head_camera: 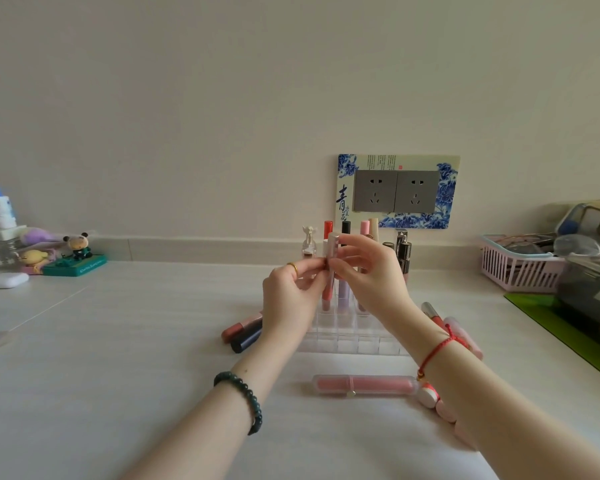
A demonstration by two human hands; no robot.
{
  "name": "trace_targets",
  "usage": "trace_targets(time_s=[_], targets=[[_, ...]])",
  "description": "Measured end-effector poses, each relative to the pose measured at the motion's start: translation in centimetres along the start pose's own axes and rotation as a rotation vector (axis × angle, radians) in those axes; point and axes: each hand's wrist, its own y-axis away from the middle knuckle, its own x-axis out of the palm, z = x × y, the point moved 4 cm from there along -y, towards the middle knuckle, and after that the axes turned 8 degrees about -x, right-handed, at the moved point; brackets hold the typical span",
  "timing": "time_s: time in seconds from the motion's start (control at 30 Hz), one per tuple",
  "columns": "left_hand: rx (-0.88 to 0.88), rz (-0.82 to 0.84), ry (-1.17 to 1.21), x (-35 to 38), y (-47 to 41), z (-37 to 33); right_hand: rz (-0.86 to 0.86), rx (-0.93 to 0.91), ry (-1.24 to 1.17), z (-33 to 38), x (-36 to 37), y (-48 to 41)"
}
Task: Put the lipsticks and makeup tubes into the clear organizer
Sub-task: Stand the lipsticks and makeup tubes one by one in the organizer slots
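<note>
At the far left of the frame a white earbud case [7,280] lies on the surface [118,341], with small figurines [78,247] behind it by the wall. Left of centre, a brown tube [241,328] and a dark tube [247,339] lie flat just beside the clear organizer [355,341]. Over the organizer, the left hand [291,296] and right hand [369,275] meet, and the fingers [309,270] of both pinch a silver-capped tube [334,242], which is upright in front of the tubes standing in the back rows [364,230]. Lower centre, a pink tube [364,384] lies on the surface in front of the organizer. More tubes [433,315] lie behind the right wrist, and a pink basket [520,268] sits at the far right.
</note>
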Motion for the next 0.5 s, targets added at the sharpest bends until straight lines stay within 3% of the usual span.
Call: trace_targets(time_s=[0.5], targets=[[0.081, 0.063, -0.18, 0.3, 1.5, 1.9, 0.07, 0.078, 0.079, -2.3, 1.2, 1.3]])
